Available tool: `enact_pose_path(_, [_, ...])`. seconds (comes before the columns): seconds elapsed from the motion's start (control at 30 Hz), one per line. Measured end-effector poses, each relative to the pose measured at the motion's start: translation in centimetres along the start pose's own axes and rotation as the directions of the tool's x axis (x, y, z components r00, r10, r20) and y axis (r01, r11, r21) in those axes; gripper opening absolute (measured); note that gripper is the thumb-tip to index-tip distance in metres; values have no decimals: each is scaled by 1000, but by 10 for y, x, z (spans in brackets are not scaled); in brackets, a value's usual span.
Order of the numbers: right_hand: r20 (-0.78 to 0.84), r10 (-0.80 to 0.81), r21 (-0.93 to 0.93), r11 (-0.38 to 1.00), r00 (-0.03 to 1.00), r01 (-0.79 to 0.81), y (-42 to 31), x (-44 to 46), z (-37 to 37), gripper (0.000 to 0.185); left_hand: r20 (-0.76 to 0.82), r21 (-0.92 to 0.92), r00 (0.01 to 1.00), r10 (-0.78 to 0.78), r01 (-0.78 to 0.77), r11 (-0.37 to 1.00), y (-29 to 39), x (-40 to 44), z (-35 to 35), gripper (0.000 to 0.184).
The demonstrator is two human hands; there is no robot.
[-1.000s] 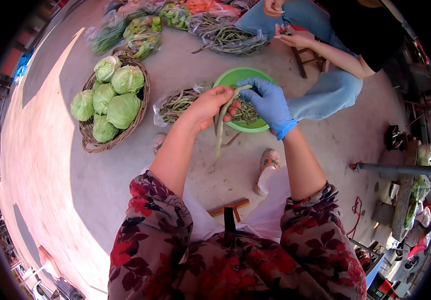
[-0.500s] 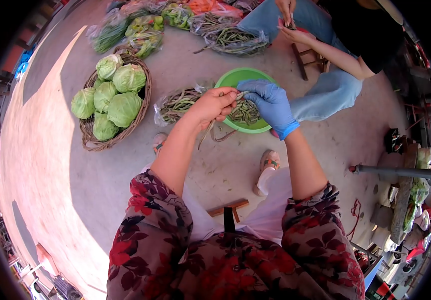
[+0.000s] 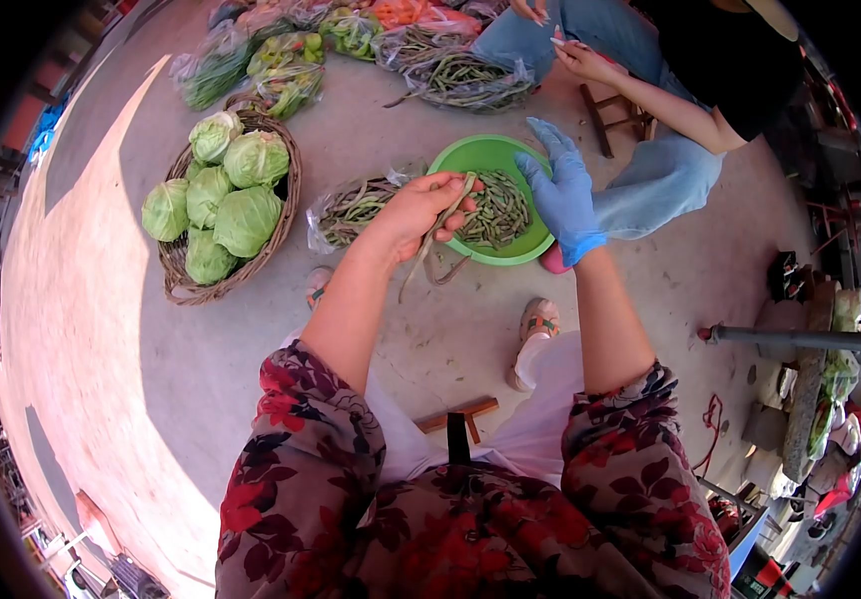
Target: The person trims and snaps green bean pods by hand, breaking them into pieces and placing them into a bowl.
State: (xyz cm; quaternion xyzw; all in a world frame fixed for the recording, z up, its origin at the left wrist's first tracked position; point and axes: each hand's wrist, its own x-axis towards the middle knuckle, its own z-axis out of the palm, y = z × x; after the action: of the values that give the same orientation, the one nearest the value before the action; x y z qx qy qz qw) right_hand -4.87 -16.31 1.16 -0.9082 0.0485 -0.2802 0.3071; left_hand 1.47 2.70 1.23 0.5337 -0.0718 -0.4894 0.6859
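Several long string beans (image 3: 421,262) hang from my bare left hand (image 3: 429,215), whose fingers are closed around them beside the left rim of a green basin (image 3: 447,160). Short broken bean pieces (image 3: 498,212) lie in that basin. Over its right rim, my blue-gloved right hand (image 3: 562,195) is open with the fingers apart, and nothing shows in it. A clear plastic bag of whole beans (image 3: 346,210) rests on the floor left of the basin, partly covered by my left hand.
A wicker basket (image 3: 296,190) of cabbages (image 3: 248,222) stands on the left. Bagged vegetables (image 3: 470,80) line the far side. Another person in jeans (image 3: 655,190) sits at the upper right by a wooden stool (image 3: 600,125). My shoe (image 3: 538,319) is below the basin.
My right hand has left the beans at my left hand, moved right and opened over the basin's rim. My left hand keeps its beans. The other person's hands have moved slightly apart.
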Motion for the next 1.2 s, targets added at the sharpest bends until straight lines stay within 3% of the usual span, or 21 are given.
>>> enact_pose_path(0.03, [66,2,161,987,998,-13,-4,-2,3,32,6,10,1000,-3,3,1000,0,0,0,26])
enact_pose_path(0.13, [390,67,517,809,918,-279,-7,-7,13,30,2,39,1000,-13,12,999,0,1,0,26])
enact_pose_path(0.27, [549,64,507,768,834,-393,-6,-6,7,27,46,99,999,-5,1,995,0,1,0,26])
enact_pose_path(0.37, [579,1,439,842,815,-313,1,-8,8,26,61,95,998,0,-6,995,1,-1,-1,26])
enact_pose_path(0.47, [623,37,387,854,781,-349,-1,-14,14,26,75,62,997,6,-10,998,0,-1,-2,24])
enact_pose_path(0.57, [694,106,433,729,712,-530,-5,-20,22,26,92,37,996,2,-6,999,0,-1,-2,26])
enact_pose_path(0.67, [620,117,415,790,776,-451,-6,-24,32,23,92,10,996,7,-8,1000,0,-1,-3,26])
enact_pose_path(0.8, [417,171,133,960,893,-246,-6,-18,25,20,75,-19,997,-6,8,1000,3,-3,-3,26])
enact_pose_path(0.87, [293,118,-53,993,949,-107,8,-11,21,21,61,-20,998,-2,3,1000,3,-3,-4,26])
enact_pose_path(0.93, [69,7,-159,987,998,4,15,-7,19,21,52,-5,999,-1,1,1000,1,-3,-5,26])
enact_pose_path(1.0, [-147,-136,-285,954,980,90,13,-2,16,21,53,8,999,3,-3,1000,2,-3,-4,26])
enact_pose_path(1.03, [-35,39,92,995,999,-36,8,-1,14,21,57,12,998,4,-5,1000,2,-3,-3,27])
enact_pose_path(1.07, [135,161,435,877,978,-204,1,-2,11,20,60,16,998,5,-6,1000,1,-3,-3,27])
enact_pose_path(1.1, [332,207,682,621,920,-386,-8,-2,8,20,61,24,998,12,-14,1000,1,-2,-3,27])
enact_pose_path(1.2, [483,158,578,681,861,-450,-17,-5,6,18,80,44,997,18,-22,999,-2,-1,-2,28])
